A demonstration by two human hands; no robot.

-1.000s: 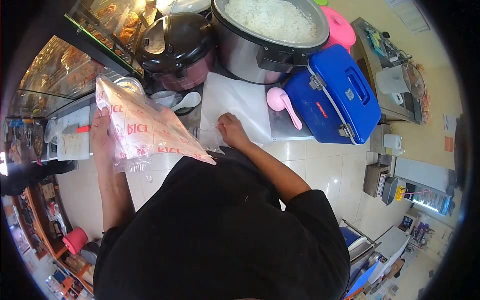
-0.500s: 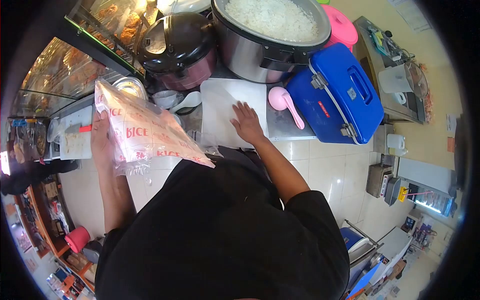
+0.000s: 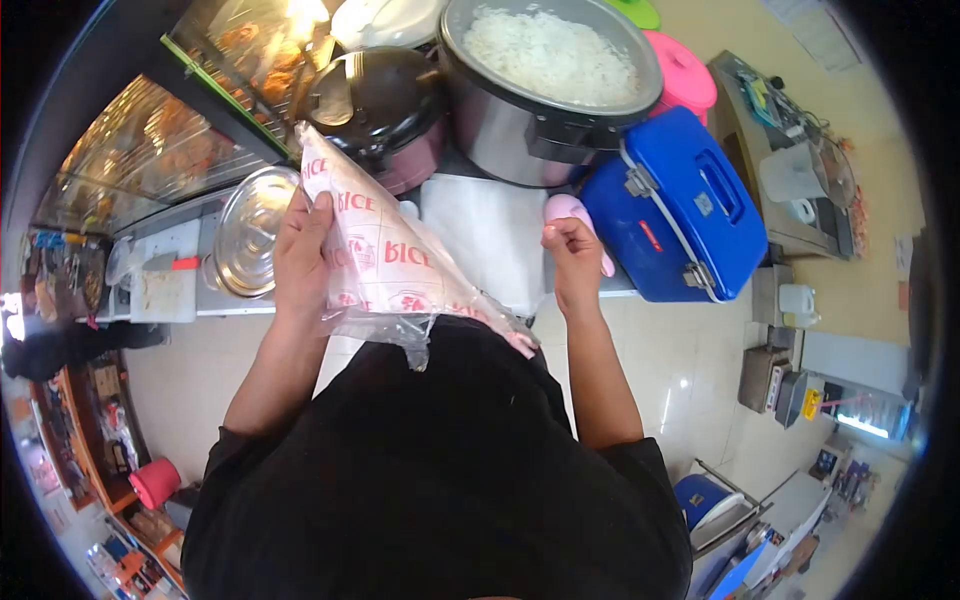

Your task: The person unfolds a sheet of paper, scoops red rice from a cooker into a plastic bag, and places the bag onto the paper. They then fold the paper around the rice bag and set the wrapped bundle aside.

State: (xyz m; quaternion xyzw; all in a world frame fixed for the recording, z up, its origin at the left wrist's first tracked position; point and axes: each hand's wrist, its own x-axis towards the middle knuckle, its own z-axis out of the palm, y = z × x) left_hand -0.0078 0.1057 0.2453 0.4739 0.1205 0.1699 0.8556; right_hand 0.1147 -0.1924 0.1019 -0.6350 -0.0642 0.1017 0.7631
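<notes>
My left hand (image 3: 303, 258) is closed on a pack of rice wrapping paper (image 3: 385, 245), a folded stack printed "RICE" in red, partly in clear plastic. The pack is tilted in front of my body, over the counter's edge. My right hand (image 3: 575, 268) is raised with its fingers curled in a pinch; whether anything thin is between them I cannot make out. White paper sheets (image 3: 475, 225) lie flat on the counter between my hands. Beyond my right hand a pink ladle (image 3: 567, 208) is partly hidden.
A large rice cooker (image 3: 500, 140) full of white rice stands behind the sheets, beside a dark lidded cooker (image 3: 395, 95). A blue cooler box (image 3: 675, 205) is at the right. A round metal lid (image 3: 255, 235) and a glass food case (image 3: 150, 140) are at the left.
My right hand has lifted off the white sheets and moved right, its fingers now curled. My left hand has brought the paper pack rightward, and the metal lid shows more fully.
</notes>
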